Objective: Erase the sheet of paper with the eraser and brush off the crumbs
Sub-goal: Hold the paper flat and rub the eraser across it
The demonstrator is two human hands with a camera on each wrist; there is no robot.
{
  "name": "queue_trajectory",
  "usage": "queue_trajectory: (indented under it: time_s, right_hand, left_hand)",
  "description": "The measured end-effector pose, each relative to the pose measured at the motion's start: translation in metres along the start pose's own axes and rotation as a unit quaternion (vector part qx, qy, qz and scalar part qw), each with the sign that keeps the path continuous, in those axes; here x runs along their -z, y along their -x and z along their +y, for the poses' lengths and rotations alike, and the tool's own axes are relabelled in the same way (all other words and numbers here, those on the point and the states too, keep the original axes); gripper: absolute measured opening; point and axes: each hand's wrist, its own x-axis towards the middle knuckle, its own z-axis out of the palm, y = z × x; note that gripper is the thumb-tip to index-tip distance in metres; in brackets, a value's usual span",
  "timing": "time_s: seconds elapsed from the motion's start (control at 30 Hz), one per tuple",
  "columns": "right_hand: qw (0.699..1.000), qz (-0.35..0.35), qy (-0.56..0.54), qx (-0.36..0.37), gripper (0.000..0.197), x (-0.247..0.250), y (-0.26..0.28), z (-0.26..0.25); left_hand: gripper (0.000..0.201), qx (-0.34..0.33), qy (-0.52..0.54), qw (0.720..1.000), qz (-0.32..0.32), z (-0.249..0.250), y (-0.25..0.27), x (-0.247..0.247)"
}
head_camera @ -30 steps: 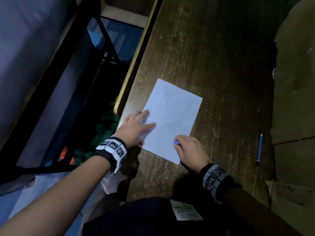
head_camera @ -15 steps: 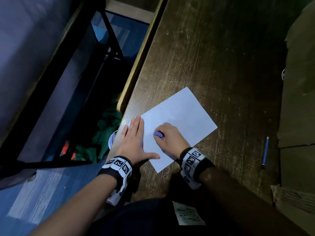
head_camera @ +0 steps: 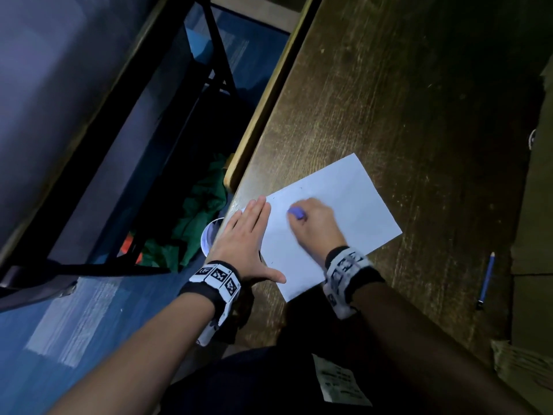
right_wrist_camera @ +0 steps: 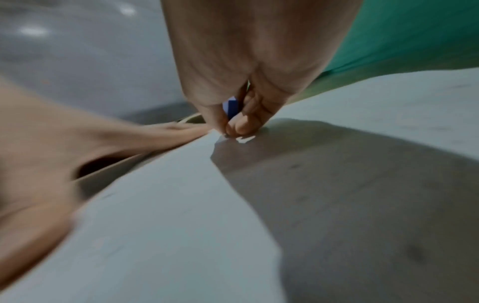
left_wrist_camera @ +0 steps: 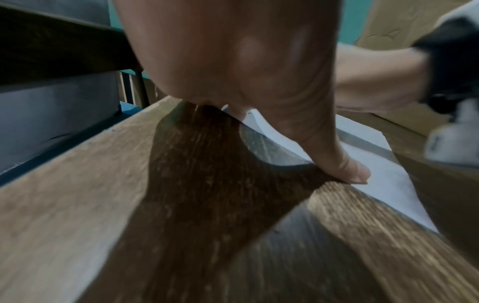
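Note:
A white sheet of paper (head_camera: pixel 353 211) lies at an angle near the front left corner of the dark wooden table (head_camera: pixel 389 100). My left hand (head_camera: pixel 248 235) lies flat with straight fingers along the sheet's left edge, thumb (left_wrist_camera: pixel 350 170) pressing on the paper (left_wrist_camera: pixel 383 176). My right hand (head_camera: pixel 314 226) pinches a small blue eraser (head_camera: pixel 296 212) and holds it down on the sheet's left part, blurred by motion. In the right wrist view the eraser (right_wrist_camera: pixel 232 107) shows between curled fingers above the paper (right_wrist_camera: pixel 181 205).
A blue pencil (head_camera: pixel 486 280) lies on the table to the right of the sheet. Brown cardboard (head_camera: pixel 535 205) stands along the right side. The table's left edge (head_camera: pixel 269 94) drops to a blue floor with green cloth (head_camera: pixel 200 211) and a round white container (head_camera: pixel 209 236).
The sheet has turned clockwise and shifted. My right hand carried the eraser from the sheet's near edge up to its left part. My left hand straightened along the left edge.

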Motion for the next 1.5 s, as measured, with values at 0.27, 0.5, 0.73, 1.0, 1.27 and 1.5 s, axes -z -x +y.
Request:
queue_trajectory:
  time_s: [0.27,0.5,0.73,1.0,1.27,1.5]
  right_hand:
    - [0.997,0.036,-0.003,-0.070,0.015,-0.004,-0.003,-0.010]
    - [0.978,0.123,0.023,-0.165,0.016,0.031,-0.027,0.025]
    - [0.999,-0.037,-0.022,-0.032,0.015,-0.020,0.005,-0.035]
    - [0.964,0.172,0.024,-0.203,0.017,0.028,-0.027,0.021]
    - [0.996,0.036,0.024,-0.081,0.015,0.002,-0.023,-0.006]
    - [0.992,0.031,-0.019,-0.121,0.015,-0.006,-0.007,-0.023]
  left_hand:
    - [0.160,0.007,-0.010,1.000,-0.007,0.001,0.000,0.003]
    - [0.160,0.007,-0.013,1.000,-0.023,0.000,0.001,0.004]
    - [0.159,0.013,-0.002,1.000,-0.027,0.001,0.001,0.006]
    - [0.162,0.012,0.011,0.999,-0.031,0.001,0.002,0.008]
    - [0.161,0.013,0.006,0.999,-0.035,0.002,0.002,0.008]
    - [0.161,0.014,0.013,0.999,-0.029,0.002,0.002,0.009]
